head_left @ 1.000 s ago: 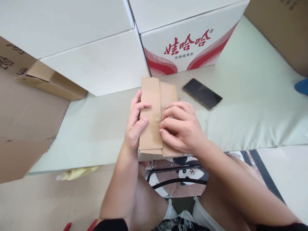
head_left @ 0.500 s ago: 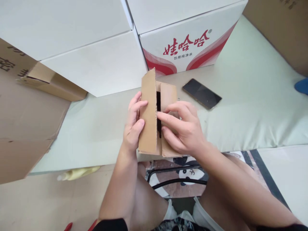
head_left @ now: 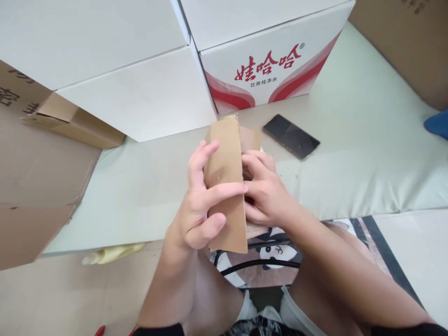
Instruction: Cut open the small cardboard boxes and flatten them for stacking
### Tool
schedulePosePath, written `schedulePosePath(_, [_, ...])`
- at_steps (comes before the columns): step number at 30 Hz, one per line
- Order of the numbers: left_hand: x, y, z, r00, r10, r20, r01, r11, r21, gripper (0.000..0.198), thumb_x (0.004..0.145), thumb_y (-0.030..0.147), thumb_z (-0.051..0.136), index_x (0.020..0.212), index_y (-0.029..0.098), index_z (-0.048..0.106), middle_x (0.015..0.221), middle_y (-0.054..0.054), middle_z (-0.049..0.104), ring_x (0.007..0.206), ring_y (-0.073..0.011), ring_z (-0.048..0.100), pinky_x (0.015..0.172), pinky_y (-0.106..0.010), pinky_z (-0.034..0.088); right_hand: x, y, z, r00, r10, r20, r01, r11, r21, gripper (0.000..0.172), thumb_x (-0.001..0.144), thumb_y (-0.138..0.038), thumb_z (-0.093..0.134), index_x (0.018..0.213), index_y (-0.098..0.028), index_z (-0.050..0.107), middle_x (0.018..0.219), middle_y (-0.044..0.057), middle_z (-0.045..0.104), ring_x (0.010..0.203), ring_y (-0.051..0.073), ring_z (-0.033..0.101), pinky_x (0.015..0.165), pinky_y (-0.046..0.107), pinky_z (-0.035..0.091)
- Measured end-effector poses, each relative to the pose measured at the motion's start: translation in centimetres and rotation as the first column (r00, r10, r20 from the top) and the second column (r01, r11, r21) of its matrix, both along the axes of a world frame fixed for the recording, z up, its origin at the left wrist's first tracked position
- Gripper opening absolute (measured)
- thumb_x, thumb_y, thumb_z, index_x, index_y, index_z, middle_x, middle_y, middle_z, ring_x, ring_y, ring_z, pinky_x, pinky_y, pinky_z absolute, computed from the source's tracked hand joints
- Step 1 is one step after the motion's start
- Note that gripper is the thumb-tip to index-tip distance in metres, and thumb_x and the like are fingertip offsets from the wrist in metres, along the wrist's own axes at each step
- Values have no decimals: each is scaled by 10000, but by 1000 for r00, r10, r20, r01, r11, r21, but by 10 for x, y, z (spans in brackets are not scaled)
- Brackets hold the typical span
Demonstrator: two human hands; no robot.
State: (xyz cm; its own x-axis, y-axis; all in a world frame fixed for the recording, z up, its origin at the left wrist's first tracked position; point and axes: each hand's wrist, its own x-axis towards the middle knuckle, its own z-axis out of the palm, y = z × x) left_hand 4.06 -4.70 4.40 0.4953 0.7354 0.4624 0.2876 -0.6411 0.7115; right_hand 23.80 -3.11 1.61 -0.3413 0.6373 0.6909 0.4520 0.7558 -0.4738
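I hold a small brown cardboard box [head_left: 226, 163] above the near edge of the pale green mat [head_left: 140, 186]. My left hand [head_left: 201, 200] grips the box's raised left flap, thumb and index finger laid across its face. My right hand [head_left: 266, 191] is curled against the right side of the box, its fingertips tucked under that flap and partly hidden, pressing the right flap. The box's inside is hidden by the flap.
A black phone [head_left: 291, 136] lies on the mat right of the box. Large white cartons [head_left: 140, 93] and one with red print [head_left: 269, 70] stand behind. Brown cardboard [head_left: 38, 163] lies left, and more brown cardboard [head_left: 406, 42] stands at the far right. A blue object [head_left: 437, 123] shows at the right edge.
The left flap went from folded flat to lifted, then swung over toward me. My left hand shifted down onto its face; my right fingers slid beneath it.
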Motion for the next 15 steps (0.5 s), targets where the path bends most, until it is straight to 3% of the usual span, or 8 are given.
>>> schedulePosePath(3, [1,2,2,999,23,23,-25,994,102,449,983,548,459,1359,419,668,1741,135,212,1615,-398,246,1402,-652,112,-2,-1,-2,1000,-4,-31,5,1000,18,207,961,-292,552,825,-254,703,1176,74,673,1182,266,592,969,475,496])
schedulePosePath(6, [4,4,6,995,-47,-93,65,977,204,542,981,546,430,1478,392,581,1771,136,158,1603,-389,265,1412,-602,31,-2,-3,-4,994,27,-101,-23,999,41,133,959,-297,556,964,-255,682,1213,90,659,1159,251,611,965,461,508])
schedulePosePath(9, [8,5,10,982,-75,-172,115,964,239,525,978,552,439,1454,386,586,1777,126,150,1574,-406,324,1401,-614,68,0,-5,-6,991,37,-125,-31,998,49,110,961,-319,557,1004,-272,647,1232,71,646,1153,235,615,965,439,512])
schedulePosePath(12, [10,5,9,993,-46,-106,70,970,234,434,991,550,439,1330,370,640,1757,97,214,1591,-360,303,1400,-591,112,0,-5,-6,994,28,-109,-22,998,56,148,976,-318,553,924,-275,685,1180,51,657,1149,233,594,976,433,495])
schedulePosePath(15, [10,2,3,999,33,22,-36,979,203,369,965,595,481,1131,336,685,1696,32,325,1562,-355,372,1351,-629,253,-3,-4,-3,995,56,-88,-50,997,67,284,978,-280,543,738,-239,689,1104,65,671,1152,243,574,995,440,474])
